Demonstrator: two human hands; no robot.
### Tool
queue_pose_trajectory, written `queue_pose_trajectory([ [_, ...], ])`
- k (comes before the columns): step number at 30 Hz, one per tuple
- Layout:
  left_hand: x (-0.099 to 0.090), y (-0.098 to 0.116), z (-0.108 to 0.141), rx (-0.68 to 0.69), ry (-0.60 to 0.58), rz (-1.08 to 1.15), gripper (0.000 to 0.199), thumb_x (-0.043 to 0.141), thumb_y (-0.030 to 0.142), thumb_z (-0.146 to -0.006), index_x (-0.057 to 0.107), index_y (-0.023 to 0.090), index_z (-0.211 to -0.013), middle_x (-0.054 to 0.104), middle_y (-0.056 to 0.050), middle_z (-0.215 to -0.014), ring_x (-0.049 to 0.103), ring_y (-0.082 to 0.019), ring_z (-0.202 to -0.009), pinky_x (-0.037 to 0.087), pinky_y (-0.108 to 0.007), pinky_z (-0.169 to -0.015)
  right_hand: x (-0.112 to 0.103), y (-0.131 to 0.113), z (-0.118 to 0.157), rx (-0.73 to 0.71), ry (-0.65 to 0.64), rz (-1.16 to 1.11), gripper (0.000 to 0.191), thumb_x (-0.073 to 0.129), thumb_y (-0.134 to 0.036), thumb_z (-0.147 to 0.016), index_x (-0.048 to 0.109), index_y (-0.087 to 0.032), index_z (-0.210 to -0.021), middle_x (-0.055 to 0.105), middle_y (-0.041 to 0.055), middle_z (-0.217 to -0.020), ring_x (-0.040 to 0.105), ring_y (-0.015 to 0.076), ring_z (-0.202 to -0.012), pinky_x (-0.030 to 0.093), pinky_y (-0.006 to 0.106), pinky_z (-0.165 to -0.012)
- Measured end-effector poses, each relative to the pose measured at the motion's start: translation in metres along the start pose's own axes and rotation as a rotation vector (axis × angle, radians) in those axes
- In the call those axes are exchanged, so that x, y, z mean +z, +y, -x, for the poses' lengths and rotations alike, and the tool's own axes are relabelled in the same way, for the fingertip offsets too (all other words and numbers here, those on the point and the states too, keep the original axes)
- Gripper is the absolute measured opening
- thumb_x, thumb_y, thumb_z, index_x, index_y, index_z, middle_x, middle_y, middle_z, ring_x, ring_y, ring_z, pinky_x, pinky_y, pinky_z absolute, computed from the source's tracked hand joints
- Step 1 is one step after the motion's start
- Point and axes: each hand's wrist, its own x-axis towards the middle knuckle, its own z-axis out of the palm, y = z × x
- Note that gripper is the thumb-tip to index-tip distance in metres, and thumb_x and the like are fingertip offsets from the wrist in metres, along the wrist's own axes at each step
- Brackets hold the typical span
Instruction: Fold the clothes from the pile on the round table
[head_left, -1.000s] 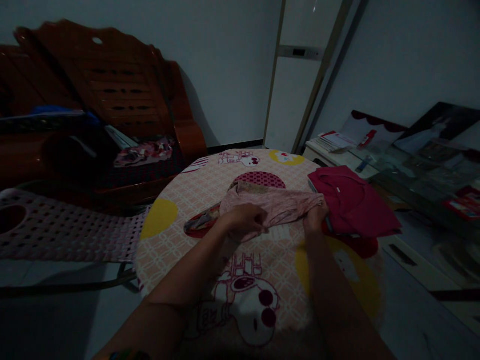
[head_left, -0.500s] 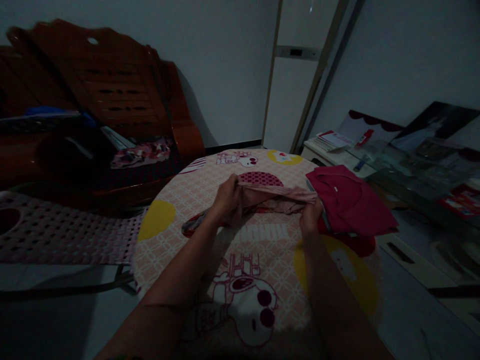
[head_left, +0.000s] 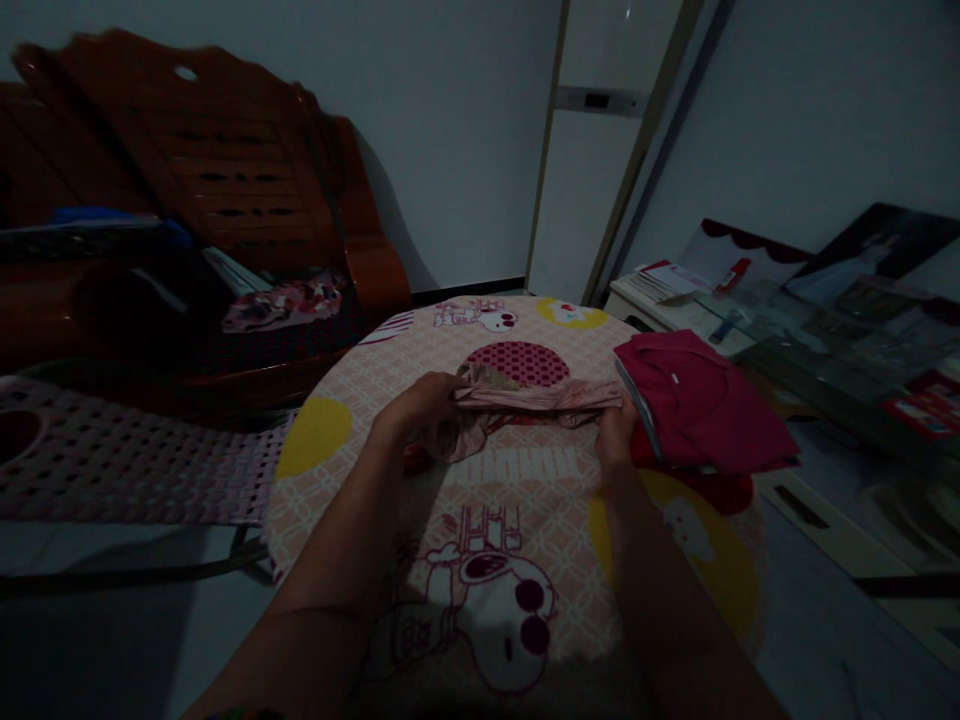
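A thin, light pink garment point(head_left: 540, 397) is stretched sideways between my two hands, just over the round table point(head_left: 525, 490) with its patterned cloth. Its kind is hard to make out; the top edge looks like a bunched waistband or hem. My left hand point(head_left: 433, 405) is closed on the left end, where loose folds hang below the fingers. At the other end, my right hand point(head_left: 617, 425) grips the band's corner. Right beside that hand lies a folded magenta shirt point(head_left: 697, 400) on top of other folded cloth.
A wooden bench point(head_left: 225, 200) with a patterned cloth on its seat stands at the back left. A woven lounge chair point(head_left: 150, 460) adjoins the table's left side. To the right are a glass-topped cabinet point(head_left: 787, 320) and papers. A tall white air conditioner point(head_left: 585, 190) stands behind.
My left hand has moved left and slightly down, bringing the garment's band lower and straighter. The right hand has barely shifted. The magenta shirt stays in place.
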Motion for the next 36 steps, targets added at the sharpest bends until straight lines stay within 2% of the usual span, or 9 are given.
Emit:
queue_pose_trajectory([
  [3, -0.003, -0.008, -0.004, -0.070, 0.220, -0.045, 0.016, 0.069, 0.018, -0.060, 0.070, 0.019, -0.076, 0.069, -0.004, -0.077, 0.064, -0.024, -0.080, 0.045, -0.025, -0.071, 0.002, 0.001, 0.001, 0.009, 0.075, 0.016, 0.028, 0.042, -0.027, -0.066, 0.062, -0.018, -0.084, 0.065, 0.0009, -0.080, 0.055, 0.0144, -0.073, 0.046, 0.023, -0.067],
  [6, 0.000, -0.011, -0.010, -0.098, 0.443, 0.155, 0.019, 0.056, 0.020, -0.069, 0.067, 0.018, -0.084, 0.068, -0.004, -0.082, 0.062, -0.022, -0.084, 0.047, -0.026, -0.074, 0.005, -0.001, 0.003, 0.009, -0.028, 0.145, 0.026, 0.044, -0.029, -0.071, 0.063, -0.018, -0.083, 0.066, 0.0009, -0.078, 0.056, 0.0154, -0.072, 0.047, 0.024, -0.067],
  [10, 0.008, -0.008, -0.014, -0.086, 0.553, 0.442, 0.025, 0.042, 0.023, -0.072, 0.063, 0.016, -0.083, 0.067, -0.003, -0.079, 0.060, -0.018, -0.076, 0.048, -0.026, -0.070, 0.008, -0.006, 0.006, -0.125, -0.252, 0.476, 0.035, 0.045, -0.028, -0.078, 0.068, -0.015, -0.101, 0.072, 0.0069, -0.094, 0.062, 0.0200, -0.083, 0.050, 0.030, -0.076],
  [12, 0.007, -0.005, -0.011, -0.052, 0.498, 0.466, 0.025, 0.046, 0.028, -0.071, 0.065, 0.016, -0.082, 0.068, -0.003, -0.081, 0.060, -0.018, -0.076, 0.048, -0.026, -0.069, 0.010, -0.009, 0.008, -0.207, -0.344, 0.619, 0.042, 0.048, -0.023, -0.077, 0.066, -0.014, -0.114, 0.072, 0.0104, -0.108, 0.062, 0.0224, -0.096, 0.050, 0.033, -0.086],
  [17, -0.008, 0.000, 0.003, -0.008, 0.110, 0.275, 0.041, 0.068, 0.038, -0.060, 0.074, 0.017, -0.094, 0.074, -0.002, -0.086, 0.067, -0.023, -0.082, 0.050, -0.026, -0.069, 0.015, -0.014, 0.016, -0.268, -0.406, 0.751, 0.054, 0.053, -0.011, -0.073, 0.062, -0.015, -0.126, 0.064, 0.0141, -0.128, 0.054, 0.0262, -0.118, 0.041, 0.037, -0.104],
  [23, -0.017, -0.025, 0.001, -0.089, 0.001, -0.096, 0.037, 0.073, 0.029, -0.055, 0.077, 0.023, -0.091, 0.076, -0.005, -0.086, 0.069, -0.027, -0.085, 0.048, -0.025, -0.071, 0.015, -0.015, 0.024, -0.291, -0.376, 0.903, 0.061, 0.051, -0.007, -0.076, 0.053, -0.015, -0.137, 0.047, 0.0187, -0.147, 0.042, 0.0327, -0.132, 0.032, 0.045, -0.111],
  [28, -0.017, -0.045, -0.002, -0.230, 0.187, -0.132, 0.008, 0.063, 0.023, -0.061, 0.067, 0.019, -0.066, 0.068, -0.006, -0.064, 0.065, -0.025, -0.073, 0.045, -0.028, -0.066, 0.014, -0.010, 0.021, -0.302, -0.354, 0.955, 0.049, 0.052, -0.016, -0.083, 0.055, -0.012, -0.131, 0.047, 0.0235, -0.145, 0.042, 0.0354, -0.130, 0.031, 0.047, -0.107],
  [32, -0.010, -0.037, -0.002, -0.128, 0.405, 0.240, 0.021, 0.049, 0.020, -0.063, 0.065, 0.018, -0.078, 0.068, -0.005, -0.074, 0.062, -0.022, -0.073, 0.047, -0.029, -0.065, 0.016, -0.004, 0.016, -0.335, -0.403, 0.952, 0.033, 0.053, -0.021, -0.084, 0.062, -0.015, -0.116, 0.061, 0.0197, -0.126, 0.050, 0.0315, -0.118, 0.035, 0.043, -0.103],
  [36, 0.000, -0.017, -0.003, -0.070, 0.451, 0.614, 0.021, 0.044, 0.026, -0.066, 0.060, 0.018, -0.078, 0.065, -0.002, -0.076, 0.059, -0.017, -0.066, 0.047, -0.026, -0.060, 0.018, -0.002, 0.015, -0.358, -0.424, 0.907, 0.018, 0.051, -0.024, -0.086, 0.063, -0.017, -0.097, 0.068, 0.0150, -0.100, 0.057, 0.0266, -0.097, 0.041, 0.035, -0.088],
])
